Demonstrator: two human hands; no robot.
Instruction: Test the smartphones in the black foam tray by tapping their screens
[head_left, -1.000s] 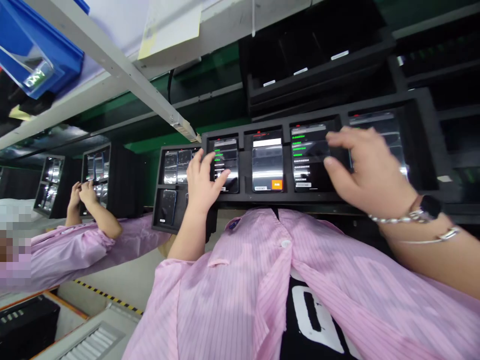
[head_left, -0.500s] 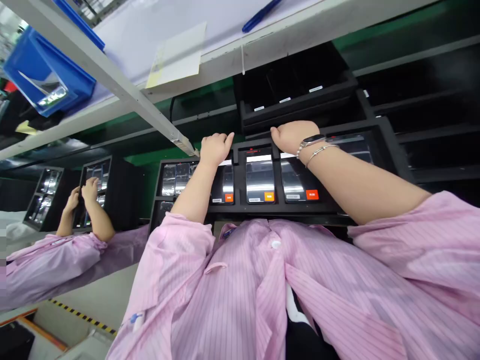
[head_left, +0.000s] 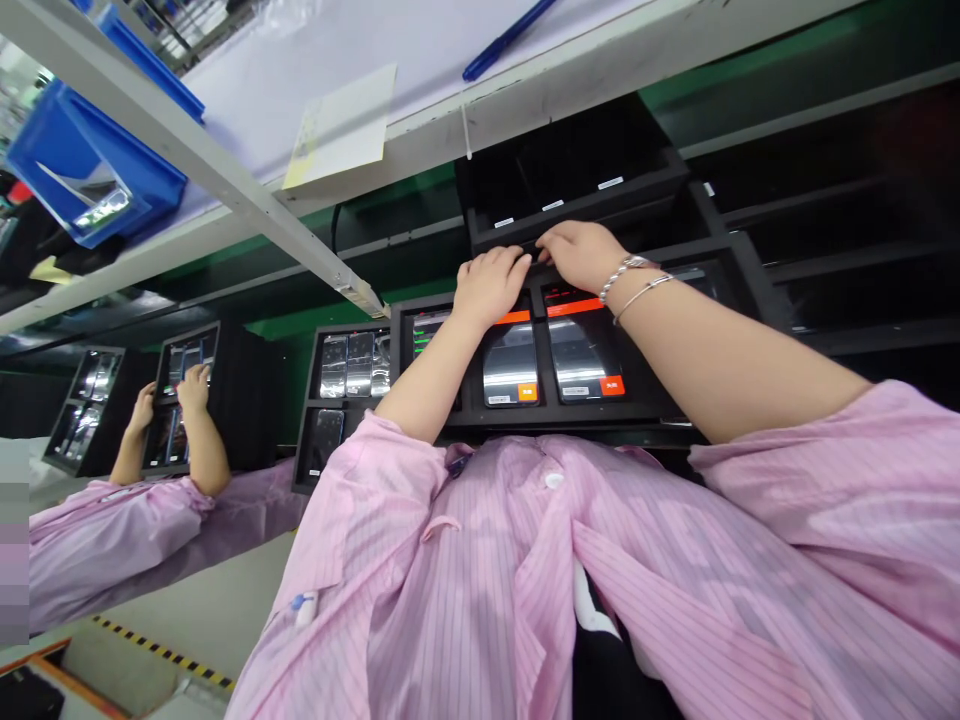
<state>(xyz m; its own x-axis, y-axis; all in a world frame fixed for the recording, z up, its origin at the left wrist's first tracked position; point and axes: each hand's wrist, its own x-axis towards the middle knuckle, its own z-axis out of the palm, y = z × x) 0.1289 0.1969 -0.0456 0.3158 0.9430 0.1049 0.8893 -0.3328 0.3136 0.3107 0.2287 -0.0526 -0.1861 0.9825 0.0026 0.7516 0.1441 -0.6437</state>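
The left hand and right hand, just apart, curl over the top edge of a black tray, barely below an upper tray; any grip is unclear.

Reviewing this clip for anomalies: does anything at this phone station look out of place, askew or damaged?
Nothing stands out: the phones sit squarely in their slots in the black foam tray, and the left hand and right hand rest at its top edge.
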